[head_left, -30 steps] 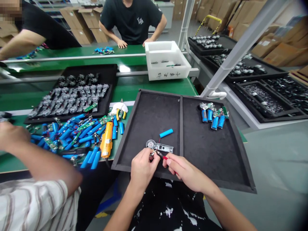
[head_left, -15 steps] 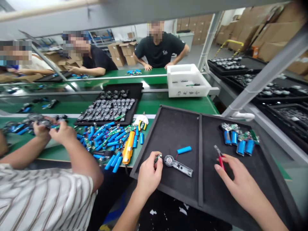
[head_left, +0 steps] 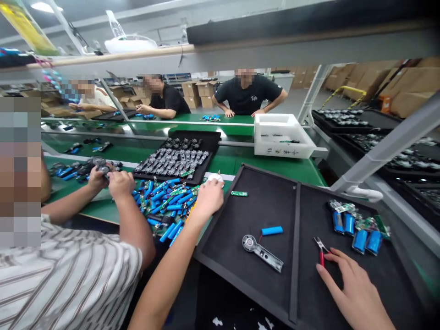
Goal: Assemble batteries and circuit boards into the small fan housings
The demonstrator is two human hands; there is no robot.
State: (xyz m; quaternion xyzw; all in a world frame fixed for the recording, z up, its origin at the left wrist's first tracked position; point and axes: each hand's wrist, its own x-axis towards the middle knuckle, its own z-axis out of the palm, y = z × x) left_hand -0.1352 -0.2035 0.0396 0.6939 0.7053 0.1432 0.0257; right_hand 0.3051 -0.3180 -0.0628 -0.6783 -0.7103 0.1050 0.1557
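Note:
My left hand (head_left: 209, 198) reaches out to the left, over the edge of a pile of blue batteries and green boards (head_left: 165, 201), beside a white-handled tool (head_left: 215, 177). Its fingers are hidden behind the back of the hand. A small green circuit board (head_left: 239, 194) lies at the corner of the black two-part tray (head_left: 295, 215). My right hand (head_left: 355, 288) rests flat on the tray's right half, fingers spread, with thumb and forefinger at the red-handled cutters (head_left: 321, 253). A metal part with a round head (head_left: 261, 250) and a single blue battery (head_left: 272, 230) lie on the left half.
Several blue batteries with boards (head_left: 357, 227) sit at the tray's right. A co-worker in a striped shirt works with both hands (head_left: 110, 178) on my left. Beyond are a black tray of grey parts (head_left: 175, 160), a white bin (head_left: 283, 137) and people across the green belt.
My left hand has left the tray and reached left to the battery pile; the green board it held now lies on the tray. The cutters have come down onto the tray under my right hand.

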